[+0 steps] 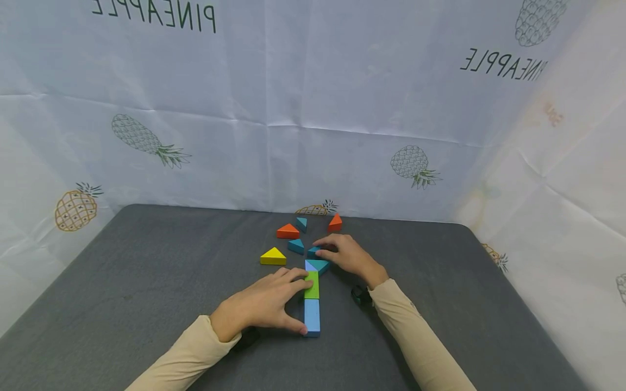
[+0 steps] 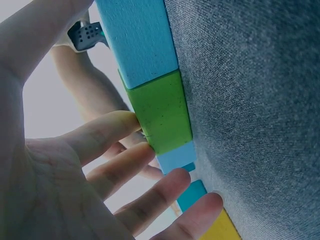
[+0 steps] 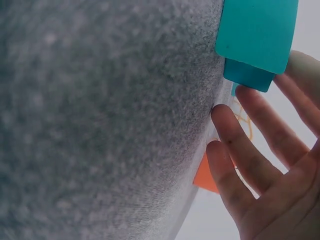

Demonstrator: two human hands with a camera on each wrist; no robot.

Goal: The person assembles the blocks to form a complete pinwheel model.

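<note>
A row of blocks lies on the table, with a light blue block (image 1: 312, 316) nearest, then a green block (image 1: 313, 290), then a small light blue triangle (image 1: 310, 266) beside a teal triangle (image 1: 319, 265). My left hand (image 1: 264, 298) is spread along the row's left side, fingertips touching the green block and thumb at the light blue block's near end. Just beyond the row, my right hand (image 1: 347, 252) pinches a blue triangle block (image 1: 313, 253) between thumb and fingers. In the right wrist view, its remaining fingers (image 3: 250, 155) are loosely spread.
Left of the row lies a yellow triangle (image 1: 273, 257). Farther back are a blue triangle (image 1: 295, 246), an orange-red triangle (image 1: 287, 232), a small teal triangle (image 1: 301, 224) and another orange-red triangle (image 1: 335, 223). A pineapple-print cloth (image 1: 323, 168) hangs behind the grey table (image 1: 156, 271).
</note>
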